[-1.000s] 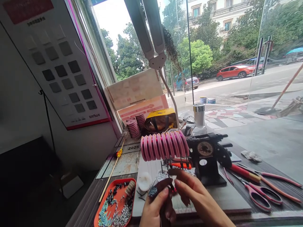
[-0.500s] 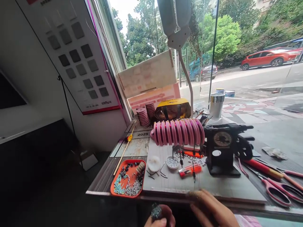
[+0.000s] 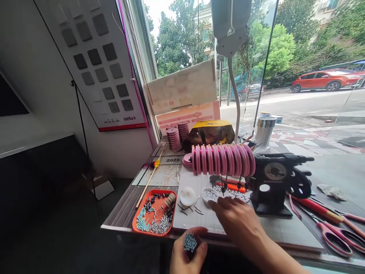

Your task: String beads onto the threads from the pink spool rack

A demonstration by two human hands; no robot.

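My left hand point(image 3: 185, 257) is closed round a small bundle of blue-tipped pieces point(image 3: 190, 242), held just in front of the table's near edge. My right hand point(image 3: 236, 220) reaches over the white mat point(image 3: 199, 219), fingers stretched out low near a small dish of white beads point(image 3: 210, 195) and some thin dark pins point(image 3: 188, 208). Behind it a row of pink spools point(image 3: 224, 160) sits on a black hand-cranked machine point(image 3: 275, 182). An orange tray point(image 3: 155, 213) of mixed small parts lies to the left.
Red-handled scissors and pliers point(image 3: 333, 232) lie at the right. Stacks of pink discs point(image 3: 173, 139), a brown bag point(image 3: 211, 133), a metal can point(image 3: 264, 129) and a lamp stem point(image 3: 235, 99) stand at the back by the window. A wooden stick point(image 3: 148, 182) lies left.
The view has shifted so the table sits farther off. My right hand came back up from the lower edge and reached forward over the mat; my left hand rose slightly with its bundle.
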